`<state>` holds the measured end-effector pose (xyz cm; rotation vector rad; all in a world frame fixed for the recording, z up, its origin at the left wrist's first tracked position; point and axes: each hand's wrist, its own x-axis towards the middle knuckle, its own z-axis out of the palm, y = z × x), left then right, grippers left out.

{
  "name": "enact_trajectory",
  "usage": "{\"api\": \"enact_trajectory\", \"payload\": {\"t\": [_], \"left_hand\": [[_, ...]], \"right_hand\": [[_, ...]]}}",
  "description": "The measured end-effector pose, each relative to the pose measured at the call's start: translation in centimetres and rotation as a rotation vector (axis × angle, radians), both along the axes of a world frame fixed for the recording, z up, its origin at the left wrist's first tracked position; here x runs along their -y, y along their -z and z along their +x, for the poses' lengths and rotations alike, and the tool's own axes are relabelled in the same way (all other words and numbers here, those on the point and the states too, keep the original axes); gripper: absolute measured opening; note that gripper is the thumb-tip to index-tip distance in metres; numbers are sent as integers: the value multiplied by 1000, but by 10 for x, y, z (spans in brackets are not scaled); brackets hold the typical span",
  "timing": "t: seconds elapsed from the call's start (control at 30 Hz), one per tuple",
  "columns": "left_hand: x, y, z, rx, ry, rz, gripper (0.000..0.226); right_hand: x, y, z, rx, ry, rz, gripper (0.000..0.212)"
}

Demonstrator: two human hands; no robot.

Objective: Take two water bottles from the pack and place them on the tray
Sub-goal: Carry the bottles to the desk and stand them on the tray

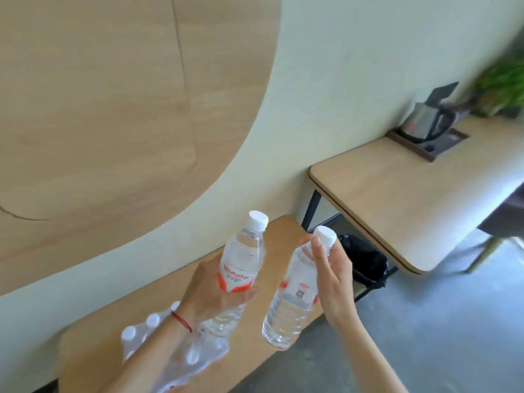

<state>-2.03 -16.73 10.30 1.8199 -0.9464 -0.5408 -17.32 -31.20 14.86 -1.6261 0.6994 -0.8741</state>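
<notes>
My left hand [209,290] grips a clear water bottle [241,256] with a white cap and a red-and-white label, held upright around its middle. My right hand [331,276] holds a second water bottle [289,307] near its neck, tilted, with its base hanging over the bench edge. Below my left wrist lies the plastic-wrapped pack [170,353] with several white-capped bottles in it, on a low wooden bench [93,350]. The dark tray [425,151] sits far right on the wooden table [397,199], well away from both hands.
A metal kettle [428,120] with a raised lid stands on the tray. A green plant [502,83] is at the far right. A black bag [365,259] sits under the table's near corner. Grey floor lies to the right, and a wall runs behind the bench.
</notes>
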Motion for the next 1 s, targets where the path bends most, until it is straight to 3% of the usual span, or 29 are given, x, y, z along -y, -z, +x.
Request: {"api": "enact_trajectory", "payload": {"t": [0.23,0.3,0.4,0.6,0.67,0.87,1.0], "left_hand": [[98,-18,-66,38,124,-13,34],[202,-18,-154,126,266,-69,36],[216,-39,-170,110,290,-68,37],[332,-32,-248,207,425,-34,55],[374,-28,-269,226,455,-13,41],[506,-20,-325,269,577,-4,30],[602,-26,-353,232,610,-31,40]], "right_hand": [[70,-21,-87,22,144,1,24],[146,-27,-190,48,291,-16,23],[162,-29,-204,40,302,-64,27],[247,-32,-299,53,499,-46,23],[275,-31,-322,57,536,-39,23],[382,-26,-379,16,621,-73,46],[464,-32,-407,4,681,-83,55]]}}
